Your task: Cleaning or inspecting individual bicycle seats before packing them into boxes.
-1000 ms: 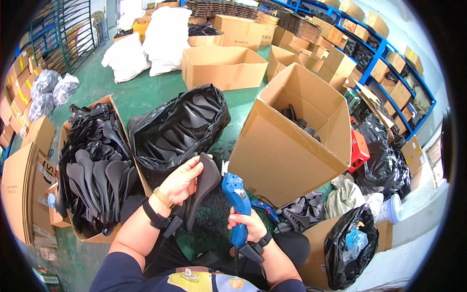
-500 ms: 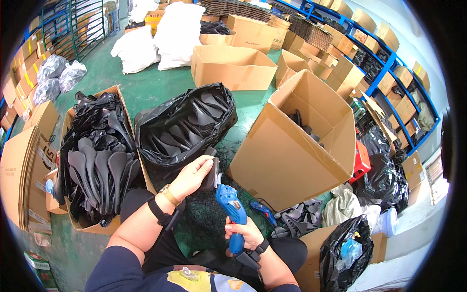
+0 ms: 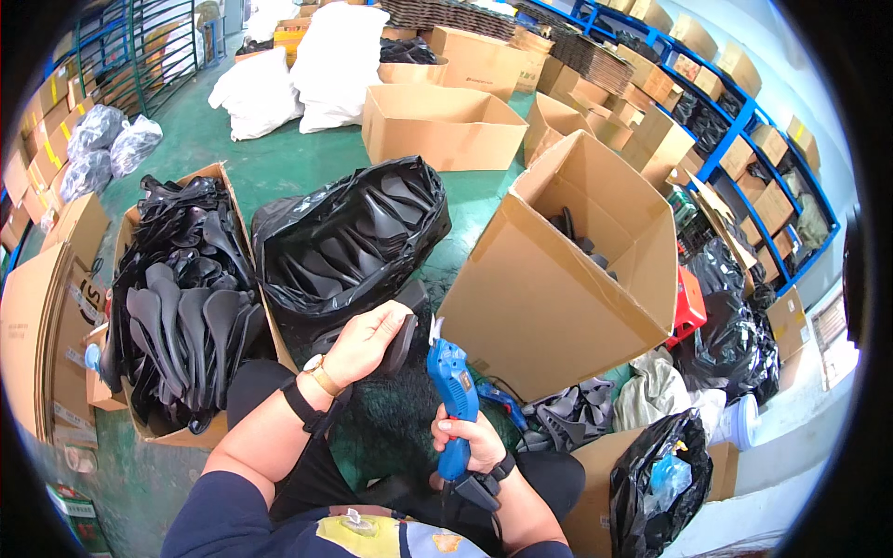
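My left hand point(image 3: 365, 344) is closed on a black saddle-shaped piece point(image 3: 401, 346), with the thumb pressed on top of it. My right hand point(image 3: 473, 443) grips the handle of a blue pair of electric scissors point(image 3: 453, 381). Their metal tip points up and stands just right of the piece, apart from it. Beyond my left hand lies a black plastic bag point(image 3: 279, 228) holding rows of similar dark pieces point(image 3: 339, 256). To the left, a carton point(image 3: 244, 219) is heaped with more black saddle shapes point(image 3: 191, 321). Fingers under the held piece are hidden.
A tall open carton point(image 3: 549, 279) stands at the right with a few dark pieces inside. Beside its base lie a second blue tool point(image 3: 500, 402) and dark offcuts point(image 3: 569, 416). A bag-lined box point(image 3: 651, 484) sits near my right knee. White sacks point(image 3: 339, 65) are farther back.
The scissors have moved slightly right, away from the black piece. My left hand has lowered a little and turned the piece, so more of its curved face shows.
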Tool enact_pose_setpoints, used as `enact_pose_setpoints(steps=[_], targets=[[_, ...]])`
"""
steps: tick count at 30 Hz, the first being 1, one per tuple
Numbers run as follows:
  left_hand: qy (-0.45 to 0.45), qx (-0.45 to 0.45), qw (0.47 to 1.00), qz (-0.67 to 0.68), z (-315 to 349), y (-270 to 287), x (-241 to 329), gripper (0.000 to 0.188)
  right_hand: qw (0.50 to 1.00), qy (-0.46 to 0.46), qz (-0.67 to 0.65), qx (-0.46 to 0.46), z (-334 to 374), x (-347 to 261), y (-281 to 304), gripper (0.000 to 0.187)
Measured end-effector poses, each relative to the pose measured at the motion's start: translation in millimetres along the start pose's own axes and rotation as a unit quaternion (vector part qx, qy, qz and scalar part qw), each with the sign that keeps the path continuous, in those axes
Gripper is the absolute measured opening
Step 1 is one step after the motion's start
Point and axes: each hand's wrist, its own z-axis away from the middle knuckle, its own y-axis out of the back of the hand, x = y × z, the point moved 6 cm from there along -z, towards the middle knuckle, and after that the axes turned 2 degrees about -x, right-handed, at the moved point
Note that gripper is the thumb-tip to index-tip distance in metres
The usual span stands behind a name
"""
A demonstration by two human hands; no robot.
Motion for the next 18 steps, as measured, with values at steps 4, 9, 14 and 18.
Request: enact_pose_setpoints(steps=[4, 9, 14, 18], targets=[[-0.044, 0.02, 0.999, -0.01, -2.4, 1.6, -1.3, 0.031, 0.999, -0.039, 0.025, -0.017, 3.8, 10.0, -5.6, 0.023], [-0.096, 0.021, 0.993, -0.068, -5.5, 3.2, -0.5, 0.028, 0.997, -0.062, 0.038, -0.028, 6.1, 18.1, -12.8, 0.019], [-0.126, 0.023, 0.986, -0.109, -1.7, -1.4, -0.5, 0.029, 0.997, -0.063, 0.006, -0.052, 4.2, 16.2, -17.8, 0.017], [-0.114, 0.011, 0.99, -0.086, 3.9, -10.2, 4.7, 0.031, 0.996, -0.051, -0.019, -0.066, 2.1, 11.9, -16.7, 0.016]])
